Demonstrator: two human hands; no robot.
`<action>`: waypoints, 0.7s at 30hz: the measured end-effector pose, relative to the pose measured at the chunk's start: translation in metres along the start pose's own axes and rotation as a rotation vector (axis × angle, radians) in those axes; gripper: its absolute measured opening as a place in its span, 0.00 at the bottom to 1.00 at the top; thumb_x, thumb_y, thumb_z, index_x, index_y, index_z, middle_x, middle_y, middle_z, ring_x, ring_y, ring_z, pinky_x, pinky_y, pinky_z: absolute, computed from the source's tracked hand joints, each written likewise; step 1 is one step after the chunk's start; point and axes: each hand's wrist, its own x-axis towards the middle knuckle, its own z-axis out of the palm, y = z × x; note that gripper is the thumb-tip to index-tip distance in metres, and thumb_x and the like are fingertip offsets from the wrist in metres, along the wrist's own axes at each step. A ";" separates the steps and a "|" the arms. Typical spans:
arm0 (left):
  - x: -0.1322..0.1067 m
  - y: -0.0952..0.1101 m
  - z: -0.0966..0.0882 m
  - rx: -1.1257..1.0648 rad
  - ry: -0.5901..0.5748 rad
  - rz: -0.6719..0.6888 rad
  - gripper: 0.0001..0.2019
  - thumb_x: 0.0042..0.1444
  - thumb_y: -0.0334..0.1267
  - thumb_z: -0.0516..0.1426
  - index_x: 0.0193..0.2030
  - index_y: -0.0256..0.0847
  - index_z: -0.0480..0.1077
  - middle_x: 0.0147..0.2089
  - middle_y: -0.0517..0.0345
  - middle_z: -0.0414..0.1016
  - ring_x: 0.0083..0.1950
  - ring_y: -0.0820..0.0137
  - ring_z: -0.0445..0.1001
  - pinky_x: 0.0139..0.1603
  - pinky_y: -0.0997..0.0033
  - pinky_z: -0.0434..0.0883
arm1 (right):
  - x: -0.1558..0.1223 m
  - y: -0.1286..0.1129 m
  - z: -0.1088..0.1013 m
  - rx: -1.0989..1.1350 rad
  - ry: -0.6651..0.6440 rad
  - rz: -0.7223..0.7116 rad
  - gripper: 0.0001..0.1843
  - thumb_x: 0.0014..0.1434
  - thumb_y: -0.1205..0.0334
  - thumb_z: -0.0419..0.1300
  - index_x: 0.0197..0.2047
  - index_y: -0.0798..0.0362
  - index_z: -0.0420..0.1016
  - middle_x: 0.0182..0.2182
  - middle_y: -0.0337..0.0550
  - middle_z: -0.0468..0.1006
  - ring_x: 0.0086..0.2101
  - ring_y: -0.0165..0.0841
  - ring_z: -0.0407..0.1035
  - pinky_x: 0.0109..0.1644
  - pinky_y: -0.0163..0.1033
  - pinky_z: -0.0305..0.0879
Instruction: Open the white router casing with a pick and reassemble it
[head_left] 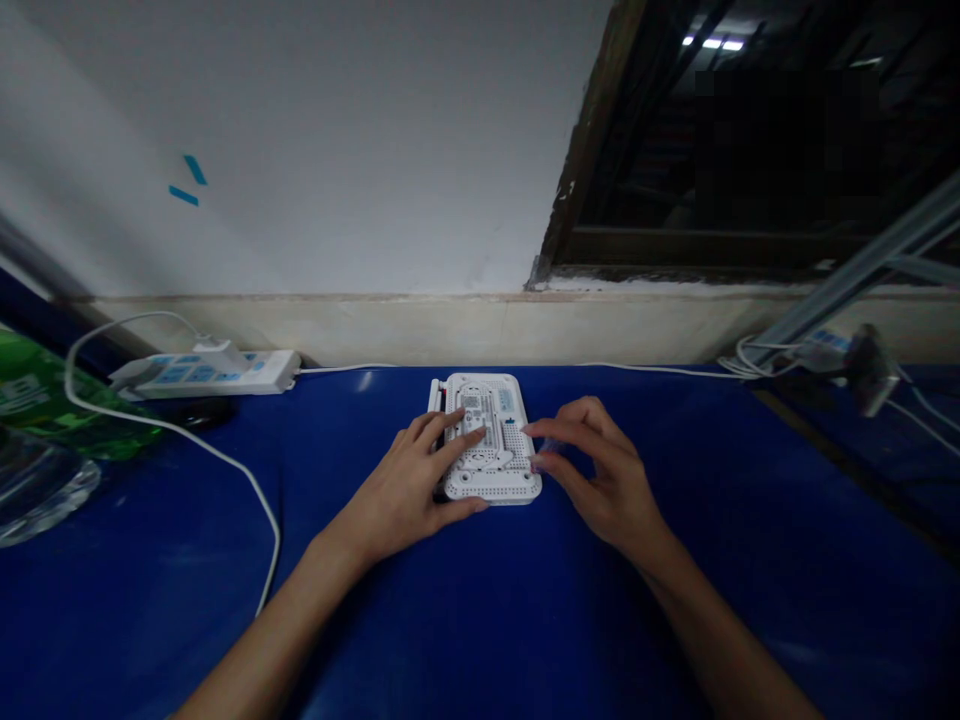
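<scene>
Two-handed hold on a white vented plastic router casing [491,440], lying flat on its back with its perforated, labelled underside up, directly beneath the palm of the left hand [405,490]. Left hand: fingers slightly spread and pressed flat across the casing's left half, steadying it against the blue padded tabletop [525,620]. Right hand [600,470]: fingers curved at the casing's right edge, thumb and index finger drawn close together around a small translucent bluish item [544,450]; whether this is pinched firmly cannot be told.

Step in hand (judged): work at the right edge, with the left hand bracing. Any further work there calls for the left hand's pressure to stay even.

Left of the left hand: a white power strip [217,372] against the wall, a white cable [180,430] looping toward the near side, a green-labelled plastic bottle [45,390] and a clear glass vessel [37,480]; the contents of both cannot be made out. Well right of the right hand: a second power strip [829,345] beneath a metal rail [855,270].
</scene>
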 end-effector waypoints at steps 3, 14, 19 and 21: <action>0.000 0.000 0.001 0.001 -0.003 -0.004 0.38 0.61 0.61 0.60 0.73 0.50 0.57 0.75 0.46 0.53 0.73 0.47 0.54 0.69 0.39 0.62 | 0.001 -0.001 -0.003 0.041 -0.126 0.025 0.23 0.71 0.69 0.54 0.65 0.44 0.71 0.57 0.47 0.73 0.57 0.38 0.67 0.60 0.50 0.66; 0.000 0.001 0.001 -0.007 -0.002 -0.011 0.38 0.61 0.59 0.61 0.73 0.50 0.57 0.75 0.46 0.53 0.74 0.47 0.53 0.70 0.39 0.61 | -0.001 -0.001 -0.003 0.062 -0.119 0.020 0.22 0.70 0.68 0.57 0.64 0.43 0.72 0.53 0.46 0.74 0.54 0.37 0.69 0.55 0.45 0.69; -0.001 0.001 0.002 -0.028 0.017 0.005 0.37 0.61 0.59 0.61 0.73 0.50 0.57 0.75 0.46 0.54 0.73 0.47 0.54 0.68 0.39 0.63 | 0.000 -0.002 0.000 0.106 -0.099 -0.018 0.23 0.67 0.72 0.59 0.61 0.43 0.74 0.45 0.41 0.81 0.45 0.34 0.74 0.48 0.42 0.71; -0.001 0.000 0.002 -0.025 0.021 0.009 0.37 0.61 0.59 0.60 0.73 0.51 0.57 0.75 0.46 0.53 0.73 0.48 0.54 0.68 0.39 0.63 | 0.000 -0.001 0.001 0.075 -0.030 -0.034 0.19 0.63 0.70 0.65 0.55 0.44 0.79 0.38 0.41 0.79 0.37 0.32 0.73 0.40 0.39 0.70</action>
